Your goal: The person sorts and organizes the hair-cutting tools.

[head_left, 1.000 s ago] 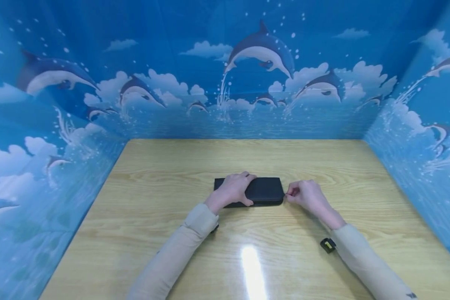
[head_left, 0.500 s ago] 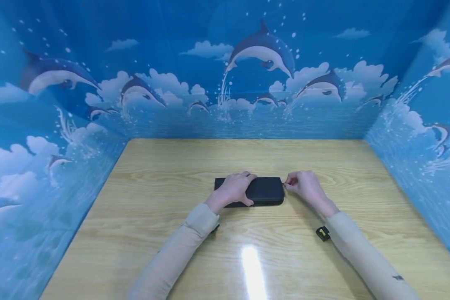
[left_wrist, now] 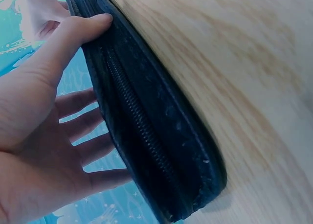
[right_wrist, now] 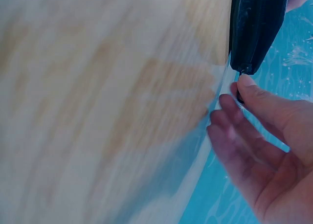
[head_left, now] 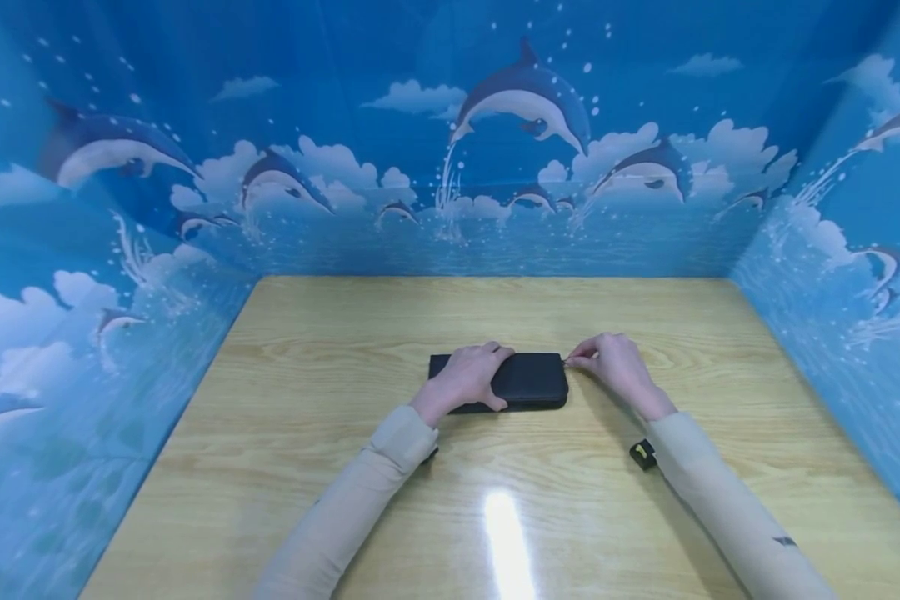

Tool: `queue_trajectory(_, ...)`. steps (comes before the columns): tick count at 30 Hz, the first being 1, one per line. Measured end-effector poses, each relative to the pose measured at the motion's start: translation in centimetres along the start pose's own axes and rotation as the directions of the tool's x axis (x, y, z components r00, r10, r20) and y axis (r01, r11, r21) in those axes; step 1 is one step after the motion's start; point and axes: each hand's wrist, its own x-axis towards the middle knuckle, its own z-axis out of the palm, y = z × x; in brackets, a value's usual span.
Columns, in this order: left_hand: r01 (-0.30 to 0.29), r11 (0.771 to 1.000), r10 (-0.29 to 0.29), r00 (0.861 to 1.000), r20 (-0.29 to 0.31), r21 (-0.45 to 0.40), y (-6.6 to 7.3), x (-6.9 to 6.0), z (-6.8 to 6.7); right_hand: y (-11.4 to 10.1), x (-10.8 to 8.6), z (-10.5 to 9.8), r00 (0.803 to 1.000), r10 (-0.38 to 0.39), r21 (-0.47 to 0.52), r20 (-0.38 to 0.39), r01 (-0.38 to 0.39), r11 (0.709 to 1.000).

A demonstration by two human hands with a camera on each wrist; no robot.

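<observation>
A flat black zip-around wallet (head_left: 531,377) lies on the wooden table in the head view, its long sides running left to right. My left hand (head_left: 465,377) holds it across the left half, thumb on the near side and fingers over the top. In the left wrist view the closed-looking zipper teeth (left_wrist: 139,121) run along the wallet's side, below my thumb. At the wallet's far right corner, my right hand (head_left: 617,367) pinches a small dark zipper pull (right_wrist: 239,95) between thumb and forefinger. The other right fingers are loosely bent.
The light wooden table (head_left: 330,325) meets a blue dolphin-print backdrop (head_left: 390,225) at the back and sides. A small black and yellow device (head_left: 642,454) sits at the right wrist. Glare (head_left: 506,533) brightens the table's near middle.
My right hand has moved away from me along the wallet's right end to the far corner, with the zipper pull pinched. The left hand and wallet have stayed put.
</observation>
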Motion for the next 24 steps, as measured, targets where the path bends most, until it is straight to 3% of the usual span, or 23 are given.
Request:
queue_trajectory(7, -0.002, 0.998, 0.004, 1.0, 0.031, -0.057, -0.6, -0.4, 0.0, 0.0, 0.4, 0.1, 0.997, 0.045, -0.025, 0.061, -0.044, 0.999)
queue_trajectory(14, 0.034, 0.994, -0.026, 0.997, 0.075, -0.107, -2.2, -1.7, 0.3, -0.3, 0.4, 0.4, 0.996, 0.044, -0.002, 0.079, -0.044, 0.999)
queue_trajectory(18, 0.043, 0.989, -0.034, 0.997, 0.065, -0.141, -3.7, -2.9, 0.3, -1.1, -0.1, 0.3, 0.997, 0.066, 0.0, 0.045, -0.066, 0.998)
queue_trajectory(24, 0.024, 0.978, -0.025, 1.0, 0.001, -0.206, -5.7, -4.8, 0.5, -3.2, -1.0, 0.5, 0.996, 0.082, 0.024, -0.04, -0.082, 0.996)
